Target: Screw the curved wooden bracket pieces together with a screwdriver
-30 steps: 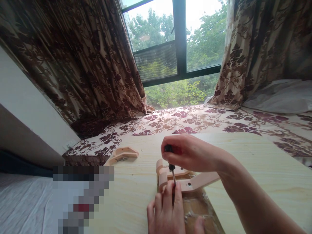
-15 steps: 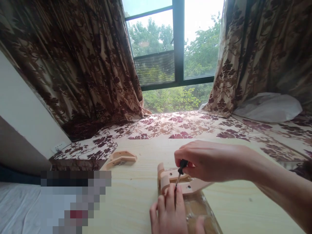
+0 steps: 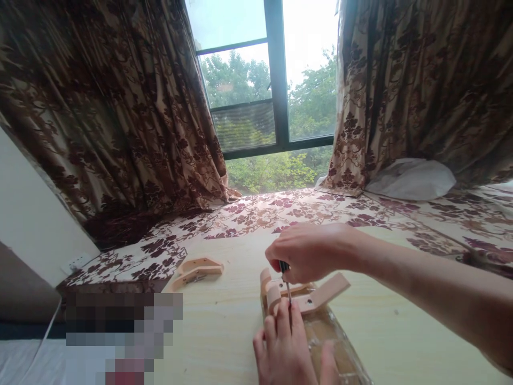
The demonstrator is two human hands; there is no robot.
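Note:
My right hand [image 3: 312,254] is closed around the dark handle of a screwdriver [image 3: 287,280], its shaft pointing down between the fingertips of my left hand. My left hand [image 3: 282,342] lies with fingers spread over the near edge of a light wooden bracket [image 3: 326,293]. A second wooden bracket [image 3: 280,287] sits just behind. Both rest on a brown block wrapped in clear plastic [image 3: 320,331]. Whether my left fingertips pinch a screw is hidden.
Two more angled wooden pieces [image 3: 200,267] with small metal screws beside them lie at the left of the pale wooden tabletop [image 3: 216,331]. Beyond are a flower-patterned ledge [image 3: 256,214], curtains and a window. A white bag [image 3: 412,179] lies at the right back.
The head view has shifted and tilted slightly. My right hand has turned about the screwdriver, which now stands more upright, and more of the near bracket's right arm shows.

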